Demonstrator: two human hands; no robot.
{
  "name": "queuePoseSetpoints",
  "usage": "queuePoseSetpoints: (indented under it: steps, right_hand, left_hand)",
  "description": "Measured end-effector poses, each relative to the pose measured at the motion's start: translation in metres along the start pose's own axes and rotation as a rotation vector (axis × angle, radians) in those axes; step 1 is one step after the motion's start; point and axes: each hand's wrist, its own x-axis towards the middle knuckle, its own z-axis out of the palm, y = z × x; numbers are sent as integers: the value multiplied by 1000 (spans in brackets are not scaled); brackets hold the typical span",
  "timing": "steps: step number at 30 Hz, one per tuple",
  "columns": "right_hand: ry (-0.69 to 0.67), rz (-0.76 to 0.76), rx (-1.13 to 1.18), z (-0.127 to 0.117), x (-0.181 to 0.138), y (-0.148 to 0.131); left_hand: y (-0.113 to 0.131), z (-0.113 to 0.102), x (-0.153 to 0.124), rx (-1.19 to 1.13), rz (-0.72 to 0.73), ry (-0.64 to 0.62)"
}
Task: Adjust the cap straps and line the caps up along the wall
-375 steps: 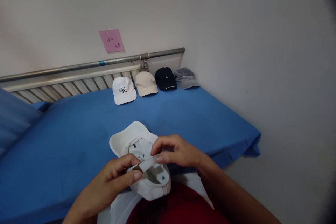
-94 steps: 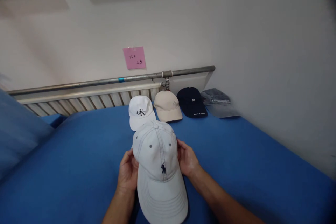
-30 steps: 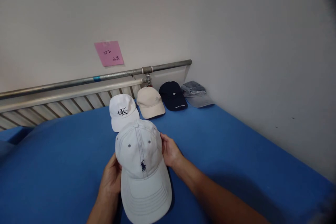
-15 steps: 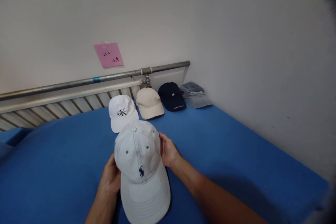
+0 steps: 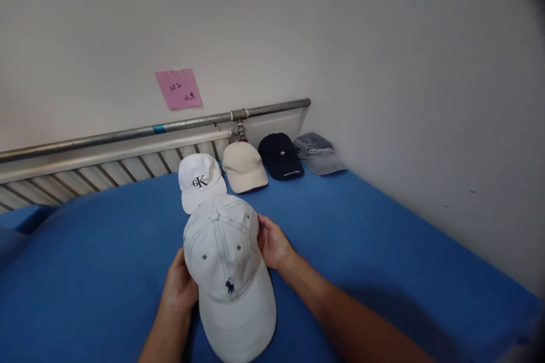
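Note:
A pale grey-white cap (image 5: 227, 269) with a small dark rider logo is held above the blue bed sheet (image 5: 361, 238), brim toward me. My left hand (image 5: 179, 286) grips its left side and my right hand (image 5: 272, 243) grips its right side; the fingers of both curl under the crown and are partly hidden. Just beyond it, a white cap with black letters (image 5: 200, 181) lies at the left end of a row along the wall.
The row continues rightward with a beige cap (image 5: 244, 165), a navy cap (image 5: 280, 156) and a grey cap (image 5: 317, 153). A metal pipe (image 5: 170, 125) and a slatted rail run behind. A pink note (image 5: 177, 88) is stuck on the wall. A white wall borders the bed's right side.
Earlier both hands worked the strap of the upturned cap near my lap; now it is upright, held out over the bed. In the last second it has tilted slightly, top leaning left.

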Motion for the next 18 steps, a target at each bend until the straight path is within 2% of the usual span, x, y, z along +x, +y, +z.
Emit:
queuePoseSetpoints:
  steps: [4, 10, 15, 18]
  right_hand:
    - [13, 7, 17, 1, -1, -1]
    - [-17, -2, -13, -3, 3, 1]
    - [-32, -25, -25, -7, 6, 1]
    - [-21, -54, -11, -8, 7, -3]
  left_hand:
    - [-1, -2, 2, -27, -11, -18]
    - [1, -3, 4, 16, -15, 27]
    - [-1, -6, 3, 83, -9, -46]
    - [-5, -8, -1, 107, 54, -99]
